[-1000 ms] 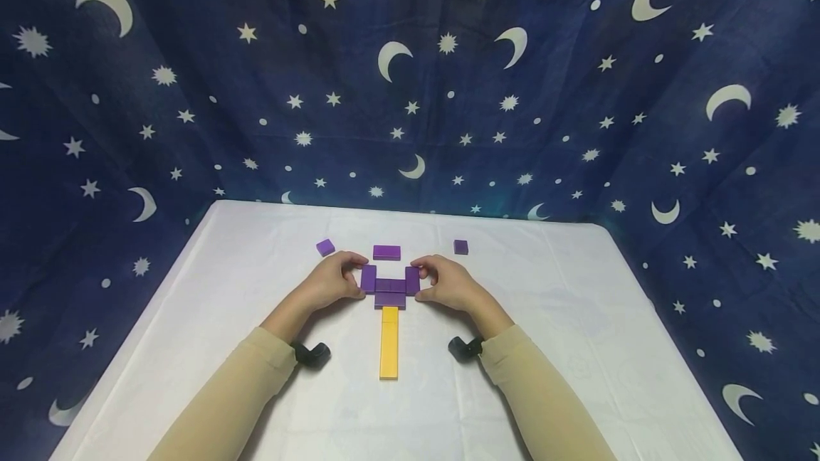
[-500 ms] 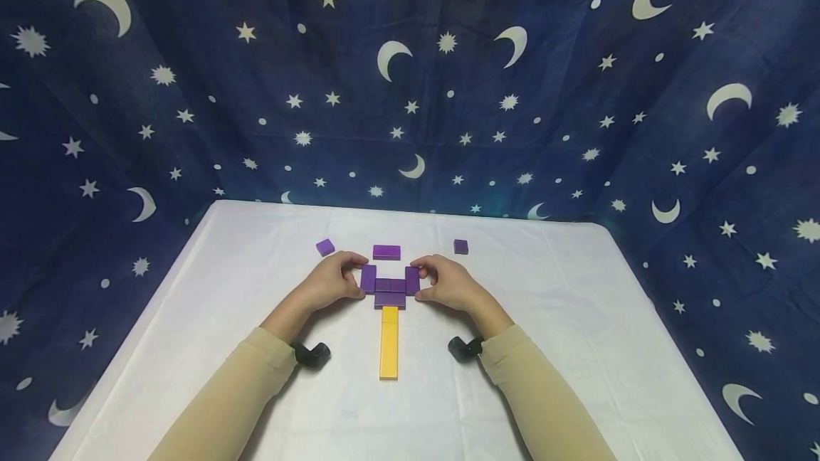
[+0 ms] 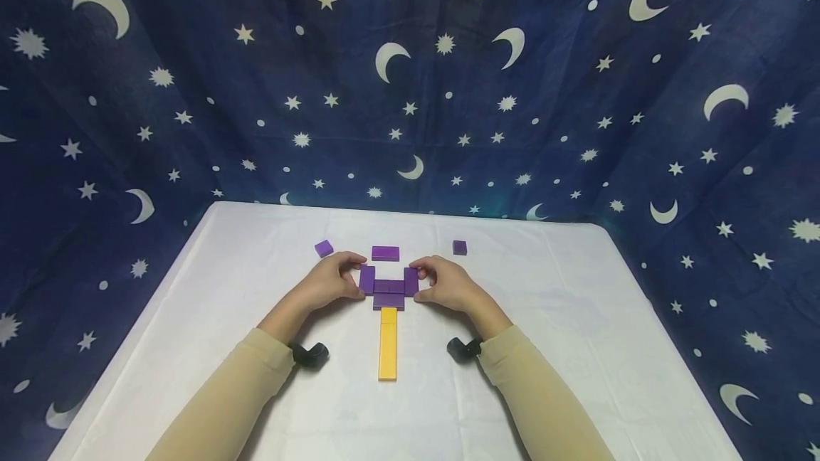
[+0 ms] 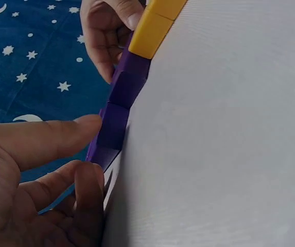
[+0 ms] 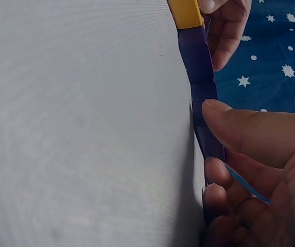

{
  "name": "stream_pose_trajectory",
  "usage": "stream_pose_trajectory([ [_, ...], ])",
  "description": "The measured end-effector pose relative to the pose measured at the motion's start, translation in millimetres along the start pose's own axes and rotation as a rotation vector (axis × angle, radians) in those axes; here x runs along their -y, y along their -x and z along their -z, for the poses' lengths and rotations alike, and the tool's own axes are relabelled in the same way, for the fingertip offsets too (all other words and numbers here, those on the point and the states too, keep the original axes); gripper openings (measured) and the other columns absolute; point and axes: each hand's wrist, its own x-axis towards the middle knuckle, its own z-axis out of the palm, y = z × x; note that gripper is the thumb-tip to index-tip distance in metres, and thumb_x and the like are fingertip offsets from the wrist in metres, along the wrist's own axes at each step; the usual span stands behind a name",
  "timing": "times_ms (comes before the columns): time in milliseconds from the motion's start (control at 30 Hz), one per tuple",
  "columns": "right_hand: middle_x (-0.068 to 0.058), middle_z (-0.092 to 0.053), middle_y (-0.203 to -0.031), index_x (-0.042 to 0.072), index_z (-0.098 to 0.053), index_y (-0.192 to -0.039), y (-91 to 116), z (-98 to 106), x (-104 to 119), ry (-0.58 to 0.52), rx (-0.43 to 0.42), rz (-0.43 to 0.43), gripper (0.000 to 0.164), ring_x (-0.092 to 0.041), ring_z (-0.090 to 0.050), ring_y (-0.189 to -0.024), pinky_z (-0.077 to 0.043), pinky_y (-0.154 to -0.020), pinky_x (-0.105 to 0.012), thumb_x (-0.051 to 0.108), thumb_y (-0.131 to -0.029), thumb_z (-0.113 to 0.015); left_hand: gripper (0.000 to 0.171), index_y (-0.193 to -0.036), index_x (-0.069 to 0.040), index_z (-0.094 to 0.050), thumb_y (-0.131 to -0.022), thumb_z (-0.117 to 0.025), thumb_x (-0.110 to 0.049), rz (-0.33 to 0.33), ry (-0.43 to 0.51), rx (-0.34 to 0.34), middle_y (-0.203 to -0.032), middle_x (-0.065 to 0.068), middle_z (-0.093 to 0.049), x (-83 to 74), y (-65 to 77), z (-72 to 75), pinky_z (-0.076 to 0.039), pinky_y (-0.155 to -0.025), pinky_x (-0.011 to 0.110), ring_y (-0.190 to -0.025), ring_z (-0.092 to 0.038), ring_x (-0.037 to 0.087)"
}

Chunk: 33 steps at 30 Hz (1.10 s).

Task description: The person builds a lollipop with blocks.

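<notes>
Left hand [image 3: 328, 281] gripping a flat purple rectangular block [image 3: 367, 280], right hand [image 3: 450, 283] gripping a matching purple block [image 3: 411, 282], smaller purple blocks [image 3: 389, 287] between both grips, yellow bar [image 3: 387, 348] nearer the person.

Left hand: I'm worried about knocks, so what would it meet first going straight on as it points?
Probably the purple block the left hand pinches, seemingly touching its thumb; exact depth is unclear.

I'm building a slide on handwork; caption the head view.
Left hand and right hand pinch the outer purple blocks, yellow blocks nearer the camera, on white cloth.
</notes>
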Motion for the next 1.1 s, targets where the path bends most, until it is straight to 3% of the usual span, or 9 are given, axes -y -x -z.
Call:
stream_pose_trajectory([
  [167,0.004,-0.063,-0.104,0.022,-0.071,-0.137,-0.5,-0.7,-0.1,-0.004,-0.004,0.010,0.062,-0.018,-0.055,-0.097,-0.047,-0.089,-0.035,0.015,-0.080,-0.093,0.071,-0.145,-0.007,-0.063,-0.080,-0.090,-0.007,-0.005,0.021,0.005,-0.135,0.017,-0.067,-0.7,0.7,3.6,-0.055,-0.076,0.030,-0.083,-0.066,0.017],
  [367,0.004,-0.063,-0.102,0.021,-0.071,-0.137,-0.3,-1.0,0.1,-0.006,-0.006,0.024,0.061,-0.017,-0.054,-0.094,-0.047,-0.087,-0.035,0.014,-0.080,-0.093,0.068,-0.150,-0.001,-0.056,-0.088,-0.083,-0.006,-0.022,0.108,0.015,-0.141,0.023,-0.063,-1.4,3.6,12.7,-0.061,-0.071,0.032,-0.080,-0.070,0.020],
  [500,0.004,-0.063,-0.102,0.020,-0.071,-0.137,0.0,-1.0,-0.5,-0.003,-0.009,0.026,0.061,-0.017,-0.054,-0.094,-0.047,-0.087,-0.034,0.014,-0.080,-0.093,0.066,-0.151,-0.001,-0.055,-0.090,-0.080,-0.007,-0.006,0.121,-0.044,-0.145,0.024,-0.062,-2.2,3.5,22.0,-0.061,-0.071,0.033,-0.082,-0.072,0.024],
  [700,0.004,-0.063,-0.102,0.020,-0.071,-0.137,0.7,-0.1,-0.2,-0.008,-0.008,0.034,0.061,-0.017,-0.054,-0.094,-0.047,-0.086,-0.034,0.014,-0.080,-0.093,0.059,-0.148,-0.003,-0.058,-0.093,-0.076,-0.007,0.033,0.097,-0.189,-0.142,0.023,-0.063,2.2,1.9,34.2,-0.061,-0.067,0.032,-0.081,-0.070,0.025],
  [867,0.004,-0.063,-0.102,0.019,-0.071,-0.137,1.4,0.4,-0.4,-0.012,-0.004,0.030,0.061,-0.017,-0.054,-0.094,-0.047,-0.086,-0.034,0.014,-0.080,-0.092,0.056,-0.148,-0.006,-0.058,-0.095,-0.075,-0.008,0.095,0.096,-0.281,-0.143,0.021,-0.062,6.5,1.6,39.3,-0.058,-0.064,0.032,-0.078,-0.070,0.022],
  [1100,0.003,-0.064,-0.103,0.018,-0.071,-0.137,0.5,0.4,-1.3,0.000,-0.004,0.043,0.061,-0.016,-0.054,-0.094,-0.047,-0.086,-0.033,0.014,-0.080,-0.093,0.056,-0.149,-0.007,-0.057,-0.096,-0.075,-0.010,0.170,0.053,-0.353,-0.152,0.021,-0.058,14.8,-5.4,44.0,-0.058,-0.070,0.028,-0.086,-0.070,0.022],
])
